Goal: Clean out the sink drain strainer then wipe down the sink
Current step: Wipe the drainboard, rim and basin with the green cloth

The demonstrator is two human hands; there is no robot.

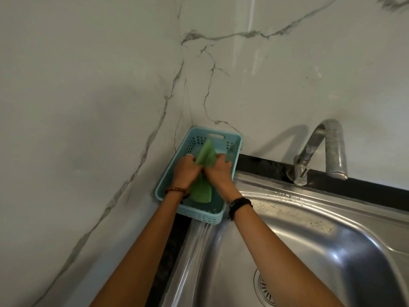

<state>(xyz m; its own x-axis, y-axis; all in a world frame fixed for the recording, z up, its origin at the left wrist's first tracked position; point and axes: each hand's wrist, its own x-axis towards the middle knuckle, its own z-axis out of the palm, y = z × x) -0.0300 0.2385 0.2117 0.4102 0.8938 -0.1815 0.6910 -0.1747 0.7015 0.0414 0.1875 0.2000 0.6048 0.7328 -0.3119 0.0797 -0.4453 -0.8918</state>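
Observation:
A green cloth [204, 156] is gripped between both hands over a light blue plastic basket [166, 187] in the wall corner. My left hand [185, 168] holds the cloth's left side and my right hand [219, 170] holds its right side, with the hands pressed close together. One end of the cloth sticks up above the hands and the other hangs down into the basket. The steel sink [309, 235] lies to the right and below. Its drain strainer [263, 289] shows at the bottom, partly hidden behind my right forearm.
A curved metal faucet [332, 149] stands at the back of the sink on a dark counter strip [365, 187]. White marble-look walls [88, 107] close in the corner on the left and behind.

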